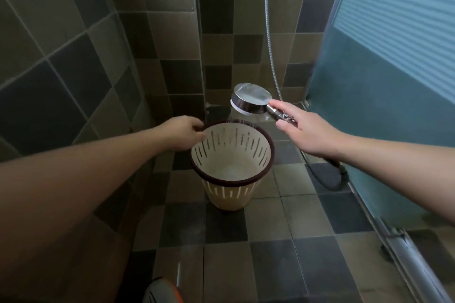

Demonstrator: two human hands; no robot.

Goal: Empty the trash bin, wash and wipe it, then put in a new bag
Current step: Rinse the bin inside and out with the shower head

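A cream slotted trash bin (229, 194) with a dark brown rim stands on the tiled shower floor, tilted toward me, with no bag in it. My left hand (183, 134) grips its rim at the far left. My right hand (304, 128) holds the handle of a chrome shower head (250, 98) just above the bin's far edge. Thin streams of water fall from the shower head into the bin, and water pools at its bottom.
Tiled walls close in at the left and back. A metal hose (270, 44) hangs down the back wall. A frosted glass door (394, 81) with a metal floor rail (403, 261) runs along the right. A shoe tip (161, 290) shows at the bottom.
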